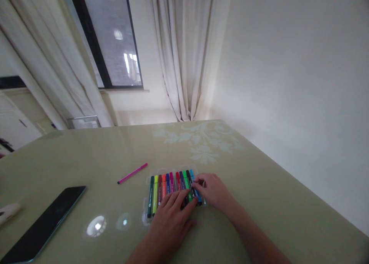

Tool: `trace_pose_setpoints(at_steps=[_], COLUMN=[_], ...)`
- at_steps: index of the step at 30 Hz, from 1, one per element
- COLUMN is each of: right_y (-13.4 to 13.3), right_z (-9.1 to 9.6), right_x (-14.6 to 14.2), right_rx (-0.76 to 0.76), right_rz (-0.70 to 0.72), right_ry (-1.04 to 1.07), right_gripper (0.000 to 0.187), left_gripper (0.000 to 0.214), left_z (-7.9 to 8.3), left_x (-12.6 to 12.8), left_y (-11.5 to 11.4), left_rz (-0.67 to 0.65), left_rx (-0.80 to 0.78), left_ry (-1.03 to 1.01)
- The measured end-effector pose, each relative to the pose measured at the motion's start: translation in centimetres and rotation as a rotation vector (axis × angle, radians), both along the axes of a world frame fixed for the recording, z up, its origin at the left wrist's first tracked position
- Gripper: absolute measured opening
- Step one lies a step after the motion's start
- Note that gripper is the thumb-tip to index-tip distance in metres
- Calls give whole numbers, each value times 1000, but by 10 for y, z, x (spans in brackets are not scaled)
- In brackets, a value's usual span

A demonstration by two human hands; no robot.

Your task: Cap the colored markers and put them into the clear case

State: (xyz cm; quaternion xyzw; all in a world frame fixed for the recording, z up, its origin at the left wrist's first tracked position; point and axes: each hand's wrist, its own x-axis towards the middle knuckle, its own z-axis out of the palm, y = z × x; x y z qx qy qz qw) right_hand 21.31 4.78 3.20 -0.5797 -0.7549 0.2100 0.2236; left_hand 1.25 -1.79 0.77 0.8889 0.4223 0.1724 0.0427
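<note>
A clear plastic case (147, 179) holds a row of several coloured marker pens (161, 187) on the glossy green table (259, 202). My left hand (170, 221) lies flat on the near end of the case, fingers stretched out over the pens. My right hand (211, 191) rests at the case's right edge, its fingertips pinched on the rightmost pens, a blue and a black one (192, 181). One pink marker (132, 173) lies loose on the table, left of the case and apart from both hands.
A dark tablet or phone (43, 223) lies face up at the near left. A white object (8, 212) shows at the left edge. Curtains, a window and a plain wall stand behind the table. A floral pattern marks the far tabletop.
</note>
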Motion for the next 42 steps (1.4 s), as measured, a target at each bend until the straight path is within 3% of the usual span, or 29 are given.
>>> trace_pose_setpoints(at_steps=[3, 6, 10, 12, 17, 33, 35, 38, 40, 42], right_y=[0, -1, -8, -14, -24, -22, -21, -19, -18, -18], right_z=[3, 5, 4, 2, -9, -16, -17, -17, -15, -10], right_x=[-1, -2, -12, -20, -42, -55, -55, -52, -50, -48], right_rx=[31, 54, 174, 236, 243, 234, 217, 190, 177, 148], right_rz=[-4, -26, 93, 200, 362, 307, 308, 302, 264, 190], right_ry=[-21, -22, -19, -70, -158, -159, -113, 10, 166, 388], right_gripper=[15, 18, 31, 41, 55, 62, 60, 52, 48, 44], left_gripper=[41, 41, 46, 47, 42, 38, 37, 36, 36, 37], left_z=[3, 5, -1, -4, -7, -4, -1, 6, 12, 16], left_x=[-17, -54, -105, -118, -120, -118, -117, -103, -83, -58], left_y=[15, 38, 61, 64, 64, 67, 68, 64, 57, 46], left_rz=[79, 402, 882, 980, 949, 905, 890, 802, 660, 478], left_rx=[-36, 4, 60, 17, -20, -10, 14, 19, -56, -172], left_ry=[-126, -232, -75, -6, 58, -63, -165, -480, -697, -791])
